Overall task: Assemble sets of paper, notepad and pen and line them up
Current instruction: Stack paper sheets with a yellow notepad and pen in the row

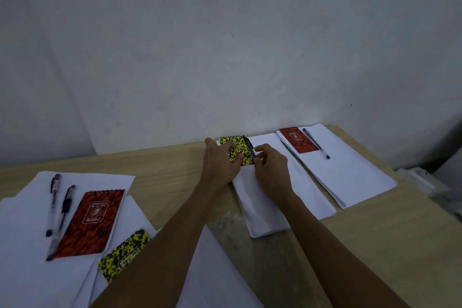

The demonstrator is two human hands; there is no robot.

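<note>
A yellow-and-black notepad (pixel 238 149) lies at the far end of a white paper stack (pixel 307 195) in the middle of the table. My left hand (pixel 220 162) rests on the notepad with its fingers spread over the cover. My right hand (pixel 271 167) pinches a black pen (pixel 249 147) lying along the notepad's right edge. To the right, another paper stack (pixel 355 172) carries a red notepad (pixel 298 140) and a pen (pixel 316 142) side by side.
Loose white sheets (pixel 25 220) at the near left hold a red notepad (pixel 90 222), a yellow notepad (pixel 125 255) and two pens (pixel 58 210). The wooden table (pixel 162 165) ends at a grey wall behind and drops off at the right edge.
</note>
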